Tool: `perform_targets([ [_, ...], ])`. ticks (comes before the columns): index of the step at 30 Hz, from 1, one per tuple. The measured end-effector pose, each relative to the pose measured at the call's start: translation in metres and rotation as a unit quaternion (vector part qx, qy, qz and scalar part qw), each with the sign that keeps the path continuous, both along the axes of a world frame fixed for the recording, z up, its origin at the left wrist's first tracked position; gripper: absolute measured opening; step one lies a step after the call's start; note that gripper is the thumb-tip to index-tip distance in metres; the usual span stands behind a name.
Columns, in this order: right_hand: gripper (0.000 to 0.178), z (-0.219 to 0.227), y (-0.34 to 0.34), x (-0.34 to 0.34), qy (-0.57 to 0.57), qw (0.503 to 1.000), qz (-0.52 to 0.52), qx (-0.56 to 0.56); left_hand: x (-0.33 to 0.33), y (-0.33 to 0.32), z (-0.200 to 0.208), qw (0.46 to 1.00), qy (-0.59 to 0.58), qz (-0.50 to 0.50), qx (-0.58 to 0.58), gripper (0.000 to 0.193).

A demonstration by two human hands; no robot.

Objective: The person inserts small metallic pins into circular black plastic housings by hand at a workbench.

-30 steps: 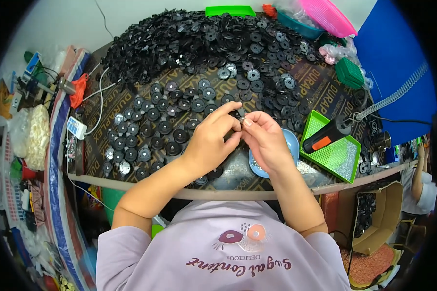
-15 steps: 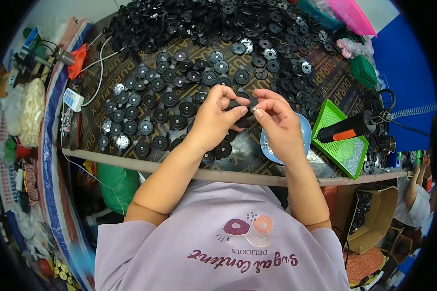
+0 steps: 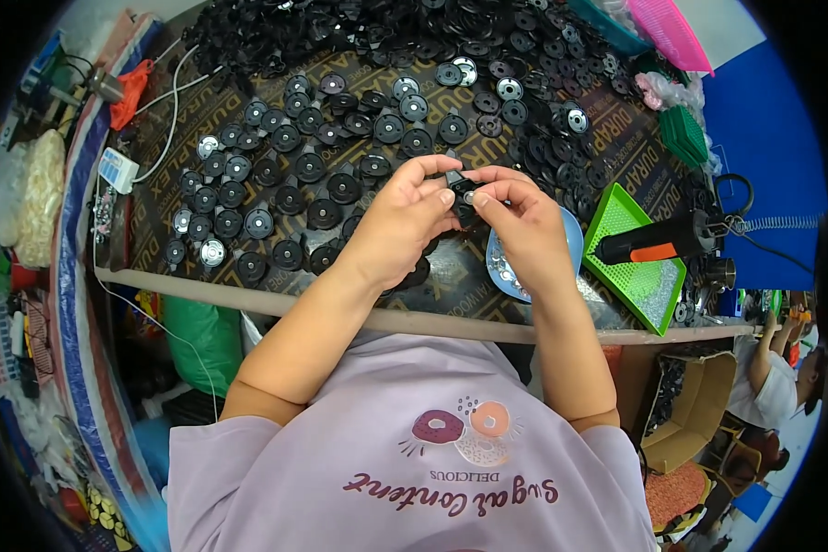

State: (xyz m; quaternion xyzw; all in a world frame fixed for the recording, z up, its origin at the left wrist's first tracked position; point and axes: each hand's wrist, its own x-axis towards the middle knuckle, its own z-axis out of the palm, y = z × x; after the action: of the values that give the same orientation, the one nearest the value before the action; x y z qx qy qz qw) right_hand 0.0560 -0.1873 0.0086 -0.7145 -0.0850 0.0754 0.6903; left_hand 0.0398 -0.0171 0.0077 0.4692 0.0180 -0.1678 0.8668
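In front of my chest both hands meet over the table. My left hand (image 3: pixel 400 224) is closed, its thumb and fingers pinching a small black disc-shaped part (image 3: pixel 464 212). Thumb and forefinger of my right hand (image 3: pixel 527 230) press together at a tiny silver round piece (image 3: pixel 469 197), which touches the face of the black part. Much of the black part is hidden by fingers. Partly behind the right hand and wrist lies a light blue dish (image 3: pixel 572 241) with small shiny pieces in it. Many black discs with metal centres (image 3: pixel 324 213) are spread left of my hands.
A big heap of black parts (image 3: pixel 340 41) covers the table's far side. At right, a black and orange electric screwdriver (image 3: pixel 649 241) on a coiled spring hangs over a green tray (image 3: pixel 616 204) of small clear bits. A cardboard box (image 3: pixel 699 414) stands below the table's right side.
My right fingertips have come in to the black part, bringing the small silver piece against it. The black part is turned more into view. The whole view has shifted slightly.
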Motion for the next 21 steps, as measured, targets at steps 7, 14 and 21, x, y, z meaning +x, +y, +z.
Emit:
perform_targets([
  [7, 0.006, 0.001, 0.005, 0.000, 0.043, 0.998, -0.020, 0.051, -0.002, -0.001, 0.000, 0.999, -0.028, 0.010, 0.013, 0.032],
  [14, 0.006, 0.003, 0.015, -0.003, 0.047, 0.996, -0.063, 0.044, -0.007, -0.002, 0.000, 0.996, -0.069, 0.039, 0.045, 0.034],
  [21, 0.012, -0.010, 0.020, 0.010, 0.134, 0.983, 0.021, 0.127, -0.001, 0.019, -0.011, 0.995, -0.086, 0.032, 0.031, 0.034],
])
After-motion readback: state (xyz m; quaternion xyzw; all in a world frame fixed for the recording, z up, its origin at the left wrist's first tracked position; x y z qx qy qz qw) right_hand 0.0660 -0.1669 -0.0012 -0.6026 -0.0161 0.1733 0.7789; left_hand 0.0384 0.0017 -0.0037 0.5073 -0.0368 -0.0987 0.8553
